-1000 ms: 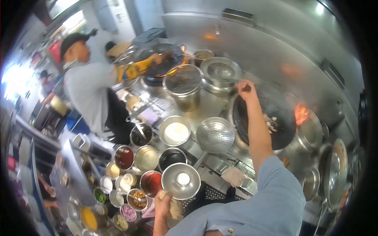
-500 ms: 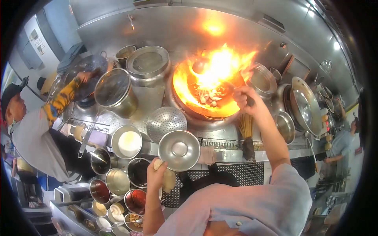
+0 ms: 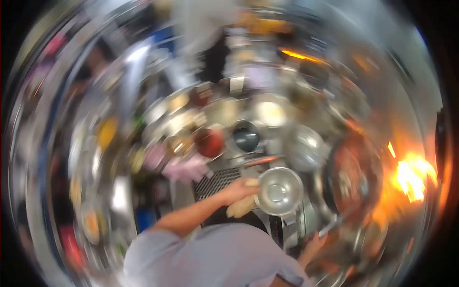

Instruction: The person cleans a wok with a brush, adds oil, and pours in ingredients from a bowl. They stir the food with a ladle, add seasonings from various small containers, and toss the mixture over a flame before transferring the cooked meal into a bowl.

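Observation:
My left hand [image 3: 240, 190] is closed on the rim of a shiny steel bowl [image 3: 281, 192], with a pale cloth [image 3: 241, 206] bunched under the fingers. No food shows inside the bowl. Low on the right, my right hand [image 3: 312, 248] grips the handle of a long-handled cooking utensil [image 3: 335, 223] that points toward the wok [image 3: 333, 165]. The utensil's head is too smeared to make out. Blurred pieces of food [image 3: 351, 181] lie in the wok, and bright flames [image 3: 413, 177] burn beyond it.
Several seasoning pots stand past the bowl, among them one with red sauce [image 3: 209, 142] and one with dark liquid [image 3: 246, 136]. A perforated steel strainer [image 3: 306, 148] lies beside the wok. Pink cloth [image 3: 186, 168] is to the left. Motion blur covers most surroundings.
The camera has swung sharply left, so the wok and flames now appear at the right and the seasoning pots near the middle. My left hand still holds the bowl; my right hand appears lower.

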Demonstrator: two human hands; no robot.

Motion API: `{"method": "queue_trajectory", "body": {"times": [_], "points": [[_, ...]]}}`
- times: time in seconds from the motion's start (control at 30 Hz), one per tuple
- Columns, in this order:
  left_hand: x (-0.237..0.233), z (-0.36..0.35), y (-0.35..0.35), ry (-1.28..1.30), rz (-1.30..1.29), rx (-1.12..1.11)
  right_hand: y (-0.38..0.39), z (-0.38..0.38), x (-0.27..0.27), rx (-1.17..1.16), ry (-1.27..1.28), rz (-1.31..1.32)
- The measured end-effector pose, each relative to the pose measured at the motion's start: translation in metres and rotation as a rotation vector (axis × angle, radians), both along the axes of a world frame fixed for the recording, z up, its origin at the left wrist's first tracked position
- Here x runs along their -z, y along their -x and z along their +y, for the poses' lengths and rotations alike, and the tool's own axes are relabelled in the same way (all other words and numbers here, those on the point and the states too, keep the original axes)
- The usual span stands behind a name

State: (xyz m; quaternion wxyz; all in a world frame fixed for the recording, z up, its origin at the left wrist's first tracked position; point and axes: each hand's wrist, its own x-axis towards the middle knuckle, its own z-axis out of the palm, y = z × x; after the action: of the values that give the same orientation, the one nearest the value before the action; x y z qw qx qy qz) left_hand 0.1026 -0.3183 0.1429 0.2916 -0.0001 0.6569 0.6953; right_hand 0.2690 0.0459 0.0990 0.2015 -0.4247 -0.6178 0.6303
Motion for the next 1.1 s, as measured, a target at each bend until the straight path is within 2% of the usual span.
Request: {"method": "queue_trajectory", "body": {"times": [0.03, 0.07, 0.1, 0.17, 0.23, 0.27, 0.33, 0.43, 0.47, 0.57, 0.6, 0.7, 0.73, 0.8, 0.87, 0.93, 0.97, 1.0, 1.03, 1.07, 1.1], "points": [[-0.011, -0.011, -0.018, -0.021, -0.031, -0.111, 0.002, 0.021, 0.015, -0.027, -0.101, -0.102], [-0.027, -0.016, -0.038, -0.051, -0.054, -0.194, 0.008, 0.048, 0.017, -0.12, -0.074, -0.04], [-0.026, -0.024, -0.057, -0.11, -0.085, -0.382, 0.026, 0.067, 0.014, -0.18, -0.036, 0.02], [-0.03, -0.035, -0.111, -0.211, -0.154, -0.634, 0.039, 0.076, -0.015, -0.226, 0.499, 0.49], [-0.028, -0.038, -0.159, -0.203, -0.16, -0.954, 0.07, 0.099, 0.0, -0.213, -0.004, 0.655], [-0.012, -0.059, -0.19, -0.227, -0.141, -1.102, 0.063, 0.08, 0.011, -0.326, 0.371, 0.844], [-0.027, -0.08, -0.234, -0.296, -0.171, -1.356, 0.069, 0.033, -0.054, -0.568, 1.152, 1.139], [-0.024, -0.136, -0.294, -0.313, -0.07, -1.761, 0.077, 0.003, -0.06, -0.774, 1.163, 1.154], [-0.025, -0.156, -0.313, -0.349, 0.033, -1.844, 0.087, 0.007, -0.057, -0.79, 1.221, 1.129], [-0.038, -0.222, -0.372, -0.342, 0.264, -2.109, 0.111, 0.0, -0.048, -1.042, 1.302, 1.163], [-0.042, -0.243, -0.396, -0.361, 0.346, -2.174, 0.1, -0.029, -0.072, -1.061, 1.231, 1.146], [-0.053, -0.305, -0.469, -0.317, 0.456, -2.447, 0.107, -0.068, -0.073, -1.05, 1.198, 1.137], [-0.052, -0.325, -0.492, -0.258, 0.484, -2.506, 0.113, -0.079, -0.071, -1.179, 1.167, 1.173], [-0.04, -0.375, -0.544, -0.159, 0.515, -2.535, 0.104, -0.103, -0.073, -1.274, 0.983, 1.165], [-0.026, -0.393, -0.579, -0.316, 0.571, -2.286, 0.084, -0.136, -0.085, -0.995, 0.852, 0.84], [-0.019, -0.398, -0.58, -0.501, 0.557, -2.032, 0.055, -0.167, -0.104, -0.71, 0.824, 0.594], [-0.03, -0.382, -0.555, -0.358, 0.525, -2.062, 0.039, -0.184, -0.12, -0.596, 0.809, 0.515], [-0.034, -0.372, -0.532, -0.422, 0.501, -2.048, 0.045, -0.17, -0.095, -0.932, 1.026, 0.652], [-0.019, -0.365, -0.523, -0.418, 0.45, -1.837, 0.026, -0.195, -0.122, -0.792, 0.889, 0.54], [-0.02, -0.344, -0.497, -0.649, 0.41, -1.667, 0.019, -0.203, -0.126, -0.74, 0.762, 0.475], [0.024, -0.344, -0.486, -0.668, 0.404, -1.479, 0.013, -0.204, -0.126, -0.78, 0.743, 0.434]]}}
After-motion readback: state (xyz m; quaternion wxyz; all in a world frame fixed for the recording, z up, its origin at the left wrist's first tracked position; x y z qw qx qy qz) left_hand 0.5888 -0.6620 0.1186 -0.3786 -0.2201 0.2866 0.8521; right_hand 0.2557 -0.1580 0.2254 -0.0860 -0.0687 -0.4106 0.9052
